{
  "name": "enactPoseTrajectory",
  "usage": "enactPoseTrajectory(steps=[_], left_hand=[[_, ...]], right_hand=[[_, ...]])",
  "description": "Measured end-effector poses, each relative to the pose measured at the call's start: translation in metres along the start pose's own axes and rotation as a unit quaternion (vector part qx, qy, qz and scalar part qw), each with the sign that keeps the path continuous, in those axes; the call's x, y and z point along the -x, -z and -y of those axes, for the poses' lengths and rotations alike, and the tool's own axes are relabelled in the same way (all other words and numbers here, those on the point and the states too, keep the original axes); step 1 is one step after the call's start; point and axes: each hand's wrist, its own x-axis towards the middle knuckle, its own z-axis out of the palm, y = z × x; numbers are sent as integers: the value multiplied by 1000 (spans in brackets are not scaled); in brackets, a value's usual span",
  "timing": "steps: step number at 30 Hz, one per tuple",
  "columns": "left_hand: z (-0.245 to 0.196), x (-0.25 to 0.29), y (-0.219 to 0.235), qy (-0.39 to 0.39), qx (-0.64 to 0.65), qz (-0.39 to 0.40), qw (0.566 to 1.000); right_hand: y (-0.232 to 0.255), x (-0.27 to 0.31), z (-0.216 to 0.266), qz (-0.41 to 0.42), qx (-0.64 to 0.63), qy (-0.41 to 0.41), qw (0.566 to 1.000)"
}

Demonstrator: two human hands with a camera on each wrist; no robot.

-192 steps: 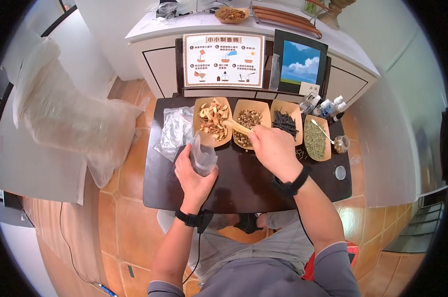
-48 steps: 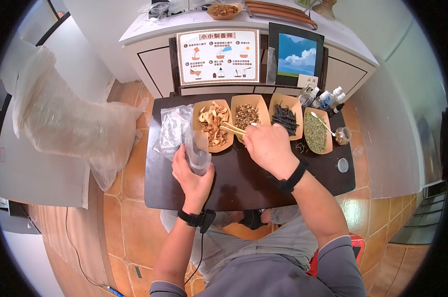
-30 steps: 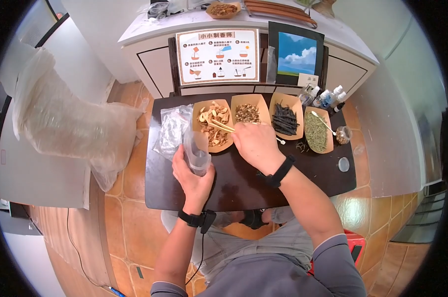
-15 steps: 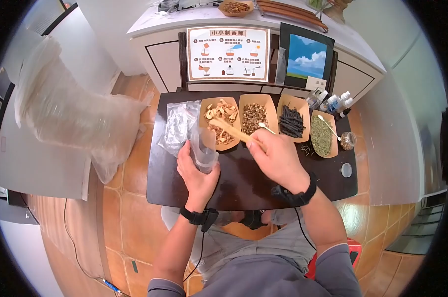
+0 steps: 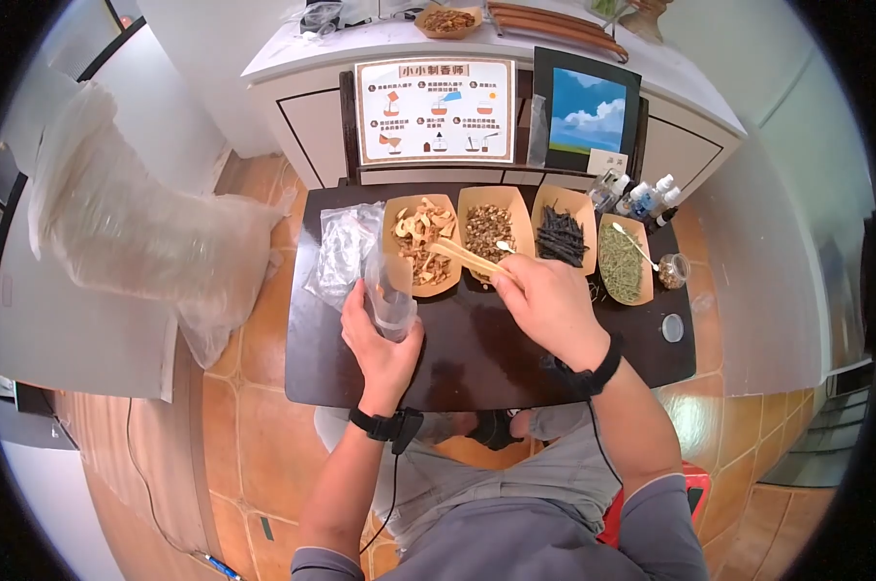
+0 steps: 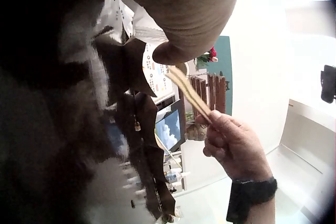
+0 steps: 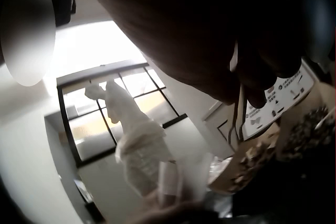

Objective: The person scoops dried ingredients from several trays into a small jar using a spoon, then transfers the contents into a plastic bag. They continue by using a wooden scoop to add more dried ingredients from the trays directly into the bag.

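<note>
My left hand (image 5: 378,353) holds a clear plastic cup (image 5: 395,312) near the front left of the dark table. Pale wooden tongs (image 5: 469,258) are gripped in my right hand (image 5: 559,308), their tips over the right side of the paper tray (image 5: 438,289) of dried tan slices (image 5: 424,228). Two prongs of the tongs (image 6: 189,94) show in the left wrist view, with nothing visible between them. Beside that tray stands another with small brown pieces (image 5: 489,225) and a small white-ended spoon (image 5: 505,248). In the right wrist view, the hand is mostly a dark shape.
Further right stand a tray of black strips (image 5: 560,235) and one of green dried stalks (image 5: 620,266). Small spray bottles (image 5: 641,198), a glass jar (image 5: 672,270) and a round lid (image 5: 671,327) are at the right. A crumpled clear bag (image 5: 346,247) lies left; an instruction sheet (image 5: 435,111) stands behind.
My right hand has turned from back-up to thumb-side up and moved right since a second ago, swinging the tongs tips to the tan slices' right side. My left hand keeps the cup in place.
</note>
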Motion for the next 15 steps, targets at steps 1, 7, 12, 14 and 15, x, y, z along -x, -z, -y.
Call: enactPoseTrajectory(steps=[1, 7, 12, 14, 15], left_hand=[[-1, -1, 0, -1, 0, 1, 1000], [-3, 0, 2, 13, 13, 7, 1000], [-4, -1, 2, 9, -3, 7, 1000], [-4, 0, 2, 7, -8, 7, 1000], [-4, -1, 2, 4, -12, 6, 1000]], right_hand=[[-2, -2, -7, -19, 69, 36, 997], [-17, -5, -17, -57, 219, 152, 962], [-28, -15, -17, -45, 257, 136, 956], [-30, -16, -17, -45, 247, 135, 958], [-30, -17, -17, -46, 238, 134, 961]])
